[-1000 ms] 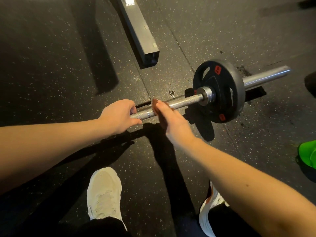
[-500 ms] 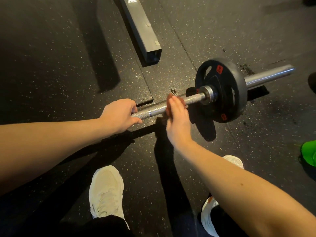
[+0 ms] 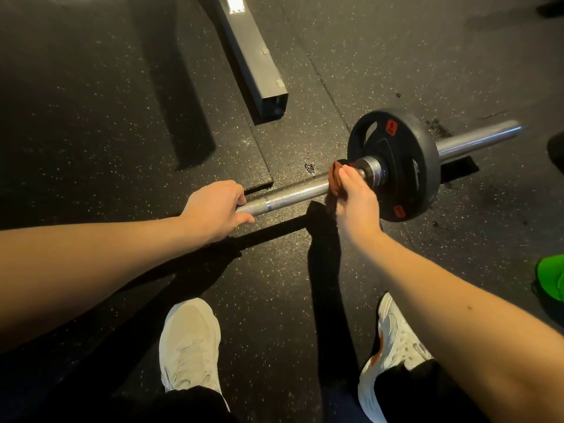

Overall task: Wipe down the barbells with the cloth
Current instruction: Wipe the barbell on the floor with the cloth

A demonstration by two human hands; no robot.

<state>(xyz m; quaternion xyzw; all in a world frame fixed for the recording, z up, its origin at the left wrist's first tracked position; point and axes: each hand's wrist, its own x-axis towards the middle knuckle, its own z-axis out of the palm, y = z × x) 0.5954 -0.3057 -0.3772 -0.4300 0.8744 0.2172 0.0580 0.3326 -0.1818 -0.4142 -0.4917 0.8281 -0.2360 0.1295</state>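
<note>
One barbell [image 3: 293, 195], one plate [image 3: 424, 166], one perhaps rust-red cloth [image 3: 334, 181]: left hand [image 3: 213, 209] clasping barbell, right hand [image 3: 355, 206] clasping cloth.

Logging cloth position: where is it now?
Head view, right of centre: the rust-brown cloth sits on the barbell shaft, held by the right hand, beside the collar.

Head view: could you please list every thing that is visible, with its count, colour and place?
barbell: 1, silver, across the centre of the view
weight plate: 1, black with red marks, on the barbell's right part
cloth: 1, reddish-brown, round the bar beside the plate
metal beam: 1, grey, on the floor at top centre
green object: 1, green, right edge, cut off
floor: 1, black with speckles, under everything
shoes: 2, pale, bottom of the view
left hand: 1, grips the bar's left part
right hand: 1, grips the cloth round the bar
</note>
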